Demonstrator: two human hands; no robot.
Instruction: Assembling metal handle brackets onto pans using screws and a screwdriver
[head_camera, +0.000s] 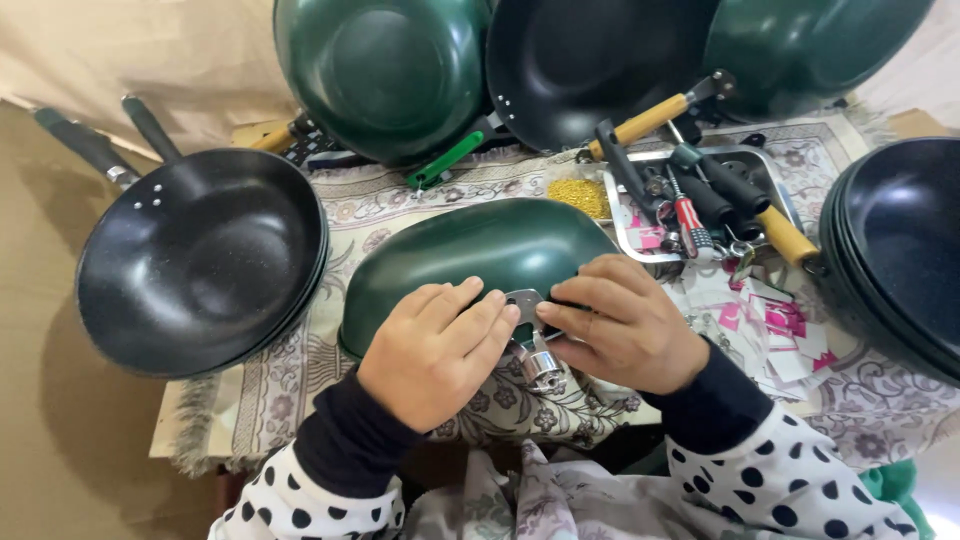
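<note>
Patterned cloth (400, 205): stacked black pans (200, 265) flank both hands' green pan (470, 250).

stacked black pans (200, 265) crowding left, tool tray (700, 205) right, bare patterned cloth (290, 385) between

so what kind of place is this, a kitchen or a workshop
Likely a small home workshop for fitting pan handles, not a kitchen. Both hands press a metal bracket onto an upturned green pan; stacked black pans and a metal tray of loose handles and a screwdriver lie around.

Both arms wear white sleeves (790, 470) with black polka dots over black cuffs (350, 440).
</note>
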